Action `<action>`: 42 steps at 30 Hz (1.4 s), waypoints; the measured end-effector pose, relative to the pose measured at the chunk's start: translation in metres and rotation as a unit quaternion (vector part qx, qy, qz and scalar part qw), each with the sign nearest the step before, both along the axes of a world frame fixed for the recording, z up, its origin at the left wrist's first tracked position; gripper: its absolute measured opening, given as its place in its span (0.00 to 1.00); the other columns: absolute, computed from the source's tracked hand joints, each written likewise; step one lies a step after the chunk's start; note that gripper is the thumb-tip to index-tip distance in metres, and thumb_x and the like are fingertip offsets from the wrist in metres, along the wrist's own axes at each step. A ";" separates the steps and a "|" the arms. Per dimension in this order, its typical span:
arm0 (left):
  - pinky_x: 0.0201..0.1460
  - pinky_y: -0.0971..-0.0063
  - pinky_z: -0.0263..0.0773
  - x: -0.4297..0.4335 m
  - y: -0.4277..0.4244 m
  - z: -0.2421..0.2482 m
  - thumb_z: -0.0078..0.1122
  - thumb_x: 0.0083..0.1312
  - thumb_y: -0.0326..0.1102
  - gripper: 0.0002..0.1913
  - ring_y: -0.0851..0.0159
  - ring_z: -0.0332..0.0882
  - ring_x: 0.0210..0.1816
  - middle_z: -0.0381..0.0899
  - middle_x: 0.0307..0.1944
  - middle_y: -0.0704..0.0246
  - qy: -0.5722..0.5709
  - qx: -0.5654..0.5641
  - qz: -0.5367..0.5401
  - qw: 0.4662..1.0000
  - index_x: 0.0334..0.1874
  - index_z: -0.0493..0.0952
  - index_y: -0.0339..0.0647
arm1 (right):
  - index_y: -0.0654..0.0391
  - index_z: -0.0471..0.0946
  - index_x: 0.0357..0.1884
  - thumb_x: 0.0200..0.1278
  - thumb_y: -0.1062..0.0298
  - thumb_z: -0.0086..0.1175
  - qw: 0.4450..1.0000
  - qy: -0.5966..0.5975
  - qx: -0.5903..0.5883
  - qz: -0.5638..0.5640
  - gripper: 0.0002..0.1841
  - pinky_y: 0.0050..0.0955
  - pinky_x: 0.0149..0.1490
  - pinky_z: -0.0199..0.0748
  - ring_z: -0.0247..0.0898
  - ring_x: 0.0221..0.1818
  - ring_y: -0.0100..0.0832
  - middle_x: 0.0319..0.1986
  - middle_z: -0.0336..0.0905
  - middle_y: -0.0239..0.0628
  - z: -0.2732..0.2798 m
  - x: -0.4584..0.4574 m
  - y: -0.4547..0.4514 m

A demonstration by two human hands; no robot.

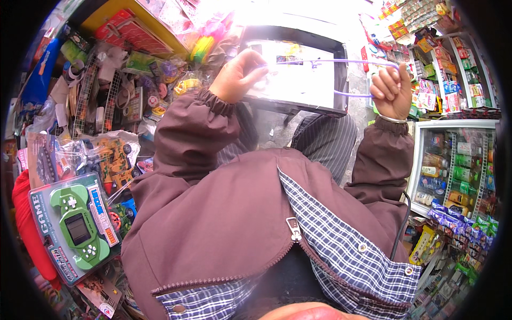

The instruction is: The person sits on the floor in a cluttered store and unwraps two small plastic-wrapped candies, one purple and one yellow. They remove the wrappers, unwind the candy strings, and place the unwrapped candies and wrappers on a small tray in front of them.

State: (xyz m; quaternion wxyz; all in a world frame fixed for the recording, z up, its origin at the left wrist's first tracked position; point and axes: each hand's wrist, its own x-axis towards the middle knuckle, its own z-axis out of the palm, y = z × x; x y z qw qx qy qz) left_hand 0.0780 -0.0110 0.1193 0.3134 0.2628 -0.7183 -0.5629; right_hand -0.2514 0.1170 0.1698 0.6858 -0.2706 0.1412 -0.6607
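A thin purple cord (332,61) runs nearly straight between my two hands, above a black-framed table with a white top (304,86). My left hand (242,76) pinches one end of the cord between thumb and fingers. Around the raised index finger of my right hand (392,92) the cord bends back, and the curled fingers close on it. A lower length of the cord sticks out leftward from that fist. Small purple pieces (315,65) and a yellow item (294,49) lie on the white top, partly washed out by glare.
To the left hang packaged toys, among them a green handheld game (80,228) in a blister pack. A glass-fronted drinks fridge (456,168) stands at the right, below shelves of small packets (452,72). My knees (326,138) are close under the table.
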 end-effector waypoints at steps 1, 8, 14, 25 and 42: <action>0.36 0.83 0.70 0.000 0.001 0.000 0.56 0.65 0.31 0.06 0.77 0.73 0.33 0.75 0.31 0.73 0.004 0.004 -0.003 1.000 0.40 0.72 0.38 | 0.53 0.68 0.24 0.73 0.52 0.39 1.000 -0.013 0.004 -0.012 0.20 0.24 0.26 0.61 0.51 0.16 0.20 0.13 0.56 0.24 0.002 -0.005 0.004; 0.31 0.85 0.67 0.005 0.006 0.018 0.58 0.65 0.34 0.07 0.80 0.70 0.29 0.73 0.27 0.77 0.016 0.205 -0.094 0.974 0.40 0.75 0.39 | 0.57 0.72 0.26 0.67 0.57 0.47 0.946 0.134 0.085 -0.281 0.15 0.48 0.54 0.69 0.73 0.45 0.42 0.36 0.78 0.44 -0.014 -0.010 0.018; 0.31 0.83 0.67 -0.033 0.042 0.030 0.54 0.67 0.31 0.04 0.77 0.70 0.28 0.73 0.28 0.78 0.008 0.051 -0.161 0.986 0.40 0.74 0.39 | 0.59 0.72 0.39 0.64 0.61 0.51 0.990 0.114 0.070 -0.052 0.10 0.16 0.22 0.58 0.59 0.17 0.17 0.24 0.70 0.28 -0.023 0.054 0.008; 0.37 0.74 0.72 -0.033 0.060 0.043 0.59 0.60 0.28 0.11 0.63 0.77 0.32 0.76 0.30 0.62 -0.141 -0.215 -0.096 0.962 0.45 0.74 0.41 | 0.64 0.78 0.39 0.60 0.62 0.60 0.906 0.405 0.123 0.010 0.14 0.11 0.29 0.63 0.66 0.24 0.11 0.28 0.79 0.30 -0.020 0.116 0.011; 0.29 0.86 0.67 -0.013 0.049 0.016 0.61 0.61 0.26 0.26 0.78 0.70 0.30 0.76 0.50 0.65 0.081 0.208 -0.149 0.963 0.62 0.66 0.38 | 0.63 0.77 0.35 0.59 0.65 0.57 0.941 0.278 0.185 -0.059 0.10 0.14 0.21 0.51 0.50 0.15 0.12 0.14 0.61 0.20 -0.031 0.110 0.004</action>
